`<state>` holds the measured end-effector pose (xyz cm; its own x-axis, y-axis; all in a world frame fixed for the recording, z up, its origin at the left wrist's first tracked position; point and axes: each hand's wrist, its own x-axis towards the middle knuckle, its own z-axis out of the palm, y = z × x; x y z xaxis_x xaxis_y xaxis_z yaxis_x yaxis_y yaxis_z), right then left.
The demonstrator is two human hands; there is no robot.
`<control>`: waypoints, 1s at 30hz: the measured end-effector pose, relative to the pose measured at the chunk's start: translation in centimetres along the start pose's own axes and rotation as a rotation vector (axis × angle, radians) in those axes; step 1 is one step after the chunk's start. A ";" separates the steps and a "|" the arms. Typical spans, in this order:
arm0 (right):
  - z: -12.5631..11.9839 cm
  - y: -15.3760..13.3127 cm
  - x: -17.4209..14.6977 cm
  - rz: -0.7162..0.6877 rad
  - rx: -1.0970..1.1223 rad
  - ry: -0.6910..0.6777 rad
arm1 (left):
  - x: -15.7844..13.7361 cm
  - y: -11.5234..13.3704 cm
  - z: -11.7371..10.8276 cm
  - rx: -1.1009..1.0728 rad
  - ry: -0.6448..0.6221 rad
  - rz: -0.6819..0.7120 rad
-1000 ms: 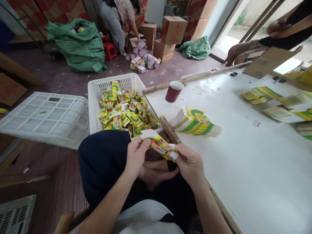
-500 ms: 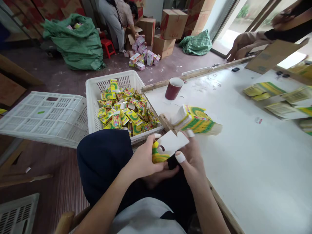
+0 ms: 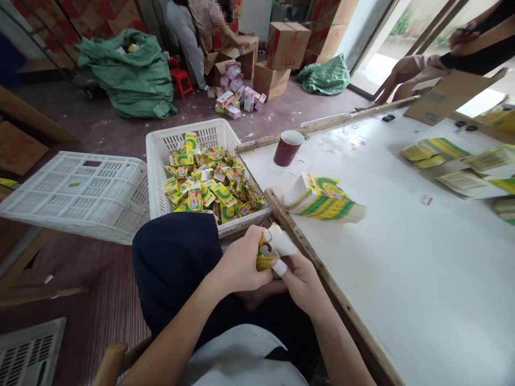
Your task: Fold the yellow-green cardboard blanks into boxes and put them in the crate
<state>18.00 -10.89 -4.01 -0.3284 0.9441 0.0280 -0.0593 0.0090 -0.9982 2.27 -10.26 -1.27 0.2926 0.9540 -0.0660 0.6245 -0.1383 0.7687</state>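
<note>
Above my lap, both hands grip one small yellow-green cardboard box (image 3: 266, 261) with a white inner side and a dark hole. My left hand (image 3: 243, 261) is closed around its left side, thumb on the top edge. My right hand (image 3: 302, 280) holds the right part, its white-covered thumb pressing the card; its other fingers are partly hidden. Just beyond, on the white table (image 3: 402, 257), lies a fanned stack of flat printed cartons (image 3: 328, 199). To the left of it, a white plastic crate (image 3: 155, 177) holds many similar yellow-green cartons (image 3: 201, 179).
A dark red mug (image 3: 288, 149) stands at the table's wooden edge. More flat cartons (image 3: 438, 150) lie at the right. Another white crate (image 3: 72, 187) is on the left. Behind are a green sack (image 3: 129, 78), cardboard boxes (image 3: 287, 45) and a bending person (image 3: 201, 32); another person sits right.
My right hand has moved left and inward, and the box's white panel is now folded closer in. At the back, the bending person has shifted an arm among the cardboard boxes.
</note>
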 end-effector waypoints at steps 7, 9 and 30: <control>-0.8 0.4 0.2 -0.153 -0.319 0.295 | -0.1 -0.8 1.1 0.062 0.159 -0.058; -1.2 0.8 0.3 -0.255 -0.456 0.225 | -0.2 -1.0 0.7 0.074 0.164 -0.026; -3.8 0.3 0.1 -0.373 -0.618 -0.069 | 0.0 -0.6 -1.6 0.078 0.061 0.074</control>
<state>21.54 -9.52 -4.55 -0.4505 0.8188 0.3558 0.3580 0.5307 -0.7682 0.75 -9.79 -0.75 0.2971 0.9544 0.0300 0.6581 -0.2274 0.7178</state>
